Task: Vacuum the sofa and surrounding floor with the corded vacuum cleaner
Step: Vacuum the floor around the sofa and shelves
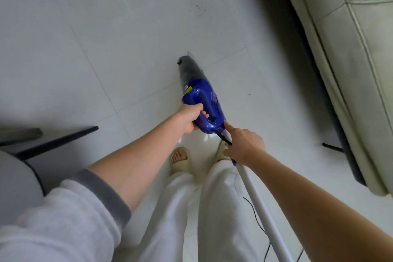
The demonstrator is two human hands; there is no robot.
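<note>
Under the left hand [189, 118], fingers curled round its loop handle, the vacuum [201, 100] looked light and rigid; right hand [244, 147] fingers pinched the limp cord [223, 137].

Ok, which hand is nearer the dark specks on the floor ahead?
Left. The left hand grips the vacuum handle, slightly nearer the specks; the right hand sits further back by the cord.
</note>
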